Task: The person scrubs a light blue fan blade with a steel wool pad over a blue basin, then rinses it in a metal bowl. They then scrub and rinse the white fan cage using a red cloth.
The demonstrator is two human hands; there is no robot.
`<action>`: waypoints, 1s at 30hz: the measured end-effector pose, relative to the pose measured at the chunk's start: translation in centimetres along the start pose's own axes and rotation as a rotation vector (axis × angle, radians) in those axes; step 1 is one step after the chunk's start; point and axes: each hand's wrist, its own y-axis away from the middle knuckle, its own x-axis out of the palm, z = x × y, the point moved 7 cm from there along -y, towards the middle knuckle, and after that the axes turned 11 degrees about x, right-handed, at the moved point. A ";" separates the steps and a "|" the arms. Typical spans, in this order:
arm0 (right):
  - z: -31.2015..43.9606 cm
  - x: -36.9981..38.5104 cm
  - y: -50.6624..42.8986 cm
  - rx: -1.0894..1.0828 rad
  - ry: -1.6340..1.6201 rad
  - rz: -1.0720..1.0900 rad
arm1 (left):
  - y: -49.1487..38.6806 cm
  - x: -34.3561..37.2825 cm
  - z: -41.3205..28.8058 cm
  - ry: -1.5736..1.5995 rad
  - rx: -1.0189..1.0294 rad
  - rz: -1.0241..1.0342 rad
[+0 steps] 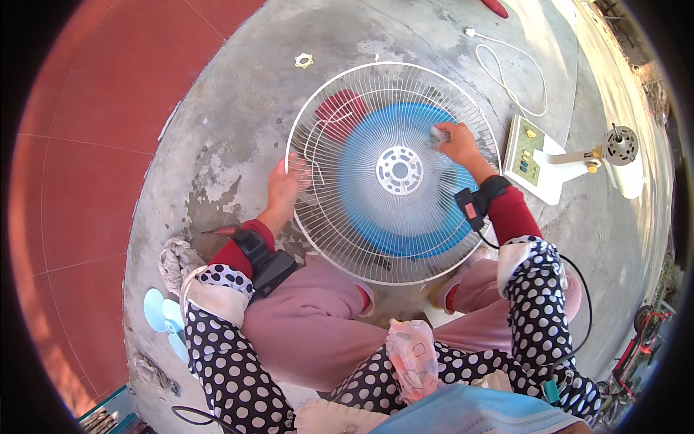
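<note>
A round white wire fan grille (400, 153) lies over a blue plastic basin (362, 217), whose contents are partly hidden by the wires. My left hand (284, 182) grips the grille's left rim, its fingers showing through the wires. In my right hand (461, 145) is a small greyish scrubbing pad (439, 135), pressed against the wires right of the grille's hub ring. Behind the grille, at its upper left, shows a round red object (341, 114) that I cannot identify.
To the right stands a white fan base (550, 179) with its motor (621, 145) and a coiled power cord (501, 81). A plastic nut (304, 60) lies above the grille. At left are a screwdriver (223, 231), a rag (179, 263) and blue fan blades (169, 323).
</note>
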 end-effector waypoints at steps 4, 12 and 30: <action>8.3 4.0 9.8 -0.314 -0.052 -0.224 | 0.3 0.3 1.0 0.095 -0.053 0.039; 9.7 0.1 6.8 -0.198 0.047 -0.324 | 0.9 -0.1 0.2 0.016 -0.020 0.073; 14.5 3.6 13.7 -0.702 0.028 0.269 | 0.9 -0.6 0.2 -0.026 -0.006 0.058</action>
